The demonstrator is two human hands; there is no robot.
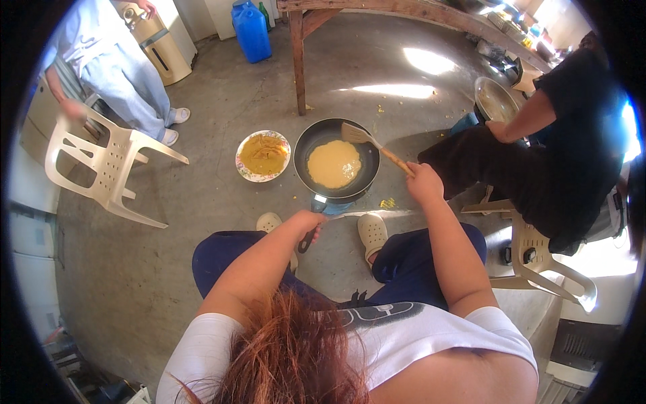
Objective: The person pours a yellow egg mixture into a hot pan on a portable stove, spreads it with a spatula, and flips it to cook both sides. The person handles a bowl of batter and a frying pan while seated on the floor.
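Note:
A round yellow layer of batter or egg (334, 164), shiny on top, lies in a black frying pan (304, 146). The pan's handle points down toward me, and my left hand (308, 222) is closed around it. My right hand (425, 184) grips the wooden handle of a spatula (355, 134), whose blade rests over the pan's upper right part, beside the yellow layer. Left of the pan stands a flowered plate (242, 170) with flat yellow-brown food on it. A piece of something blue shows beneath the pan.
A person in dark clothes sits at the right, a hand at another pan (497, 98). Another person stands upper left, touching a beige plastic chair (108, 161). A wooden table leg (300, 65) and a blue jug (251, 33) are beyond the pan. Yellow scraps dot the floor.

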